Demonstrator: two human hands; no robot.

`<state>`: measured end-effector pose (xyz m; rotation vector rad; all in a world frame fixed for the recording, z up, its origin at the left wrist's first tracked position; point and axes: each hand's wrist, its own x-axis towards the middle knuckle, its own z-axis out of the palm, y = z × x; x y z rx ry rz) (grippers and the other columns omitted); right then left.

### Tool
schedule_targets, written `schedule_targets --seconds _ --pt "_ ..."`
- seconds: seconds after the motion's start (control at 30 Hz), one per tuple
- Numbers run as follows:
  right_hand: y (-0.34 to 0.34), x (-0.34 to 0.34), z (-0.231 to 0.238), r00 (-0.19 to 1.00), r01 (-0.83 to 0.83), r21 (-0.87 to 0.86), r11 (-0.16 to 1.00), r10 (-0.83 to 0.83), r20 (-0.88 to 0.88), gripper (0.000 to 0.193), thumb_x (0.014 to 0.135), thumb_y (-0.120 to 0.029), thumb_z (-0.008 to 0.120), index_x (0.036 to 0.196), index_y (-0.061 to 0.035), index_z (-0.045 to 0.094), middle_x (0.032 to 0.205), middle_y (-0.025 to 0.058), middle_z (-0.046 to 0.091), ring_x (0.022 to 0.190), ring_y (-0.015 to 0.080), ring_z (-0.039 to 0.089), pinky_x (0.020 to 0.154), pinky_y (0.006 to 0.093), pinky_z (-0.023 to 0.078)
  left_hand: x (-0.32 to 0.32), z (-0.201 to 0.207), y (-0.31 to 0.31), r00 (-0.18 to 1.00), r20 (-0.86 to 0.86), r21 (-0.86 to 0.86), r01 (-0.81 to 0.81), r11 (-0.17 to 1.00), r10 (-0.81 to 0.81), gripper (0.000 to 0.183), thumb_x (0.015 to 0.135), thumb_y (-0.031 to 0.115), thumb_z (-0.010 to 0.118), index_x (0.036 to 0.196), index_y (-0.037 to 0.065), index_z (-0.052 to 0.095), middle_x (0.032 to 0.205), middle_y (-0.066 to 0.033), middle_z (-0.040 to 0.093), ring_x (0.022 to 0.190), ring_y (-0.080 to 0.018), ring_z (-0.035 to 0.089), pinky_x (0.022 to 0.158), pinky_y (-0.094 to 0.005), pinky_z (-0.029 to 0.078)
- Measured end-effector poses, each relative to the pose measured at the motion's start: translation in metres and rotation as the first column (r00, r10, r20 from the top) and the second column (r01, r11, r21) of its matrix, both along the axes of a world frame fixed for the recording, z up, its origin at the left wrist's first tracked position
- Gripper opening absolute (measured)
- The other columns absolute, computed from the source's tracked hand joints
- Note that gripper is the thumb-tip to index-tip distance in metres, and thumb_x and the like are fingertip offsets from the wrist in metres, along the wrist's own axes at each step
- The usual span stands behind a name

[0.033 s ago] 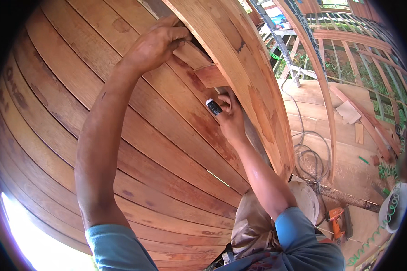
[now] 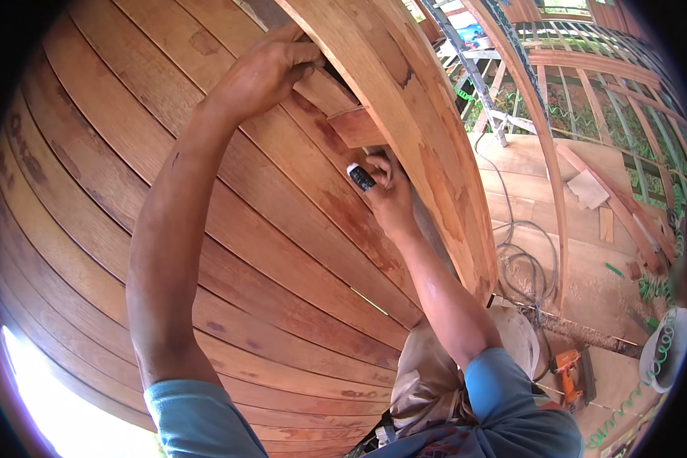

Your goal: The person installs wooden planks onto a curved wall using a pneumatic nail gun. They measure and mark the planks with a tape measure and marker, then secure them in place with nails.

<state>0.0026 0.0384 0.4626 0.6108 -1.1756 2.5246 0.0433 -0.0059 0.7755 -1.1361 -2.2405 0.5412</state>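
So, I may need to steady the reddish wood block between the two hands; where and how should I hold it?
Probably pinch the reddish wood block by its exposed left end, coming from the left: in this view the beam overlaps its right end, while the left stays uncovered.

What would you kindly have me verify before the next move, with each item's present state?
1. Left hand clear of the broad, curved brown wooden beam: cannot tell; contact is partly hidden.
2. Right hand gripping something: cannot tell; it is partly hidden at the beam's edge.
3. Small black item with a white tip, held rather than worn at the right thumb: cannot tell.
4. Brown wooden planks free of gaps: not ok; a bright slit shows.
5. Orange-and-black power tool away from both hands: ok, on the floor.
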Motion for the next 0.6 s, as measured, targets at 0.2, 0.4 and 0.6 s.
schedule_targets --seconds 0.2,0.4,0.6 --pt "0.008 -0.020 0.026 0.960 -0.102 -0.092 0.991 0.074 -0.269 0.075 0.088 -0.011 0.080 0.151 -0.0028 0.040 0.141 0.0095 0.052 0.121 0.0177 0.053 0.099 0.0333 0.044 -0.009 -0.007 -0.001 0.983 -0.073 0.082 -0.163 0.983 0.169 0.024 0.095 0.002 0.066 0.117 0.004 0.072 0.123 -0.0123 0.061 0.117 -0.0336 0.061 0.100 -0.0431 0.050" --pt "0.016 -0.009 0.035 0.938 -0.228 -0.131 0.965 0.181 -0.296 0.072 0.087 -0.007 0.079 0.149 -0.0046 0.043 0.147 0.0083 0.050 0.128 0.0178 0.050 0.101 0.0338 0.043 -0.016 -0.004 0.002 0.996 -0.081 0.101 -0.029 0.994 0.037 0.023 0.095 0.007 0.066 0.117 0.004 0.072 0.127 -0.0153 0.059 0.118 -0.0353 0.059 0.103 -0.0434 0.048" --pt "0.017 -0.012 0.035 0.935 -0.247 -0.139 0.959 0.198 -0.293 0.072 0.086 -0.007 0.080 0.149 -0.0052 0.044 0.148 0.0081 0.049 0.125 0.0193 0.052 0.101 0.0358 0.045 -0.013 -0.009 0.012 0.959 0.213 0.197 -0.230 0.953 0.188 0.021 0.093 0.007 0.066 0.112 0.002 0.073 0.123 -0.0162 0.063 0.114 -0.0342 0.062 0.099 -0.0400 0.050"
